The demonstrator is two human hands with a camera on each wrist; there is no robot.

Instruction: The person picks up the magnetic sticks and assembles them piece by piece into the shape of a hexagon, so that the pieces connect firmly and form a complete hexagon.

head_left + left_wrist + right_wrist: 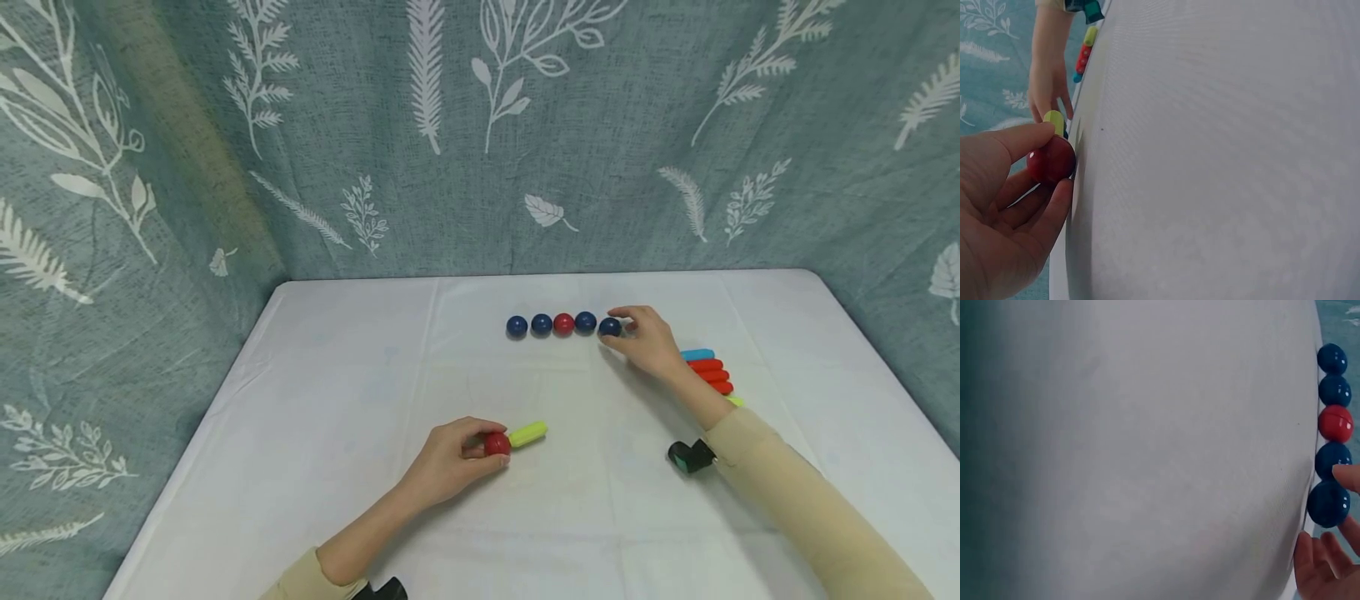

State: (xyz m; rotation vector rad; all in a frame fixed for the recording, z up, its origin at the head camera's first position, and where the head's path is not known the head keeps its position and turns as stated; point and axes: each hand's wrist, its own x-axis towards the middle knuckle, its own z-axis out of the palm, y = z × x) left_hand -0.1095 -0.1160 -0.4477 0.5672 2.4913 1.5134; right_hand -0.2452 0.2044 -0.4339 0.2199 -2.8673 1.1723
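Observation:
My left hand (450, 462) grips a glossy red ball (497, 444) between thumb and fingers, low over the white table. A short yellow-green stick (529, 433) meets the ball's far right side; the left wrist view shows the ball (1052, 160) with that stick (1054, 122) behind it. Farther back, my right hand (647, 340) has thumb and fingers around a dark blue ball (610, 327), the right end of a row. The right wrist view shows this ball (1329, 504) between thumb and a fingertip. Beside it stand a blue ball (586, 322), a red ball (563, 324) and two more blue balls (542, 325).
Under my right forearm lie a blue stick (699, 355), several red sticks (707, 365) and a partly hidden yellow-green stick (737, 401). Black wrist mounts (692, 457) sit on both wrists. A patterned green curtain (465, 208) hangs behind the white table (360, 367).

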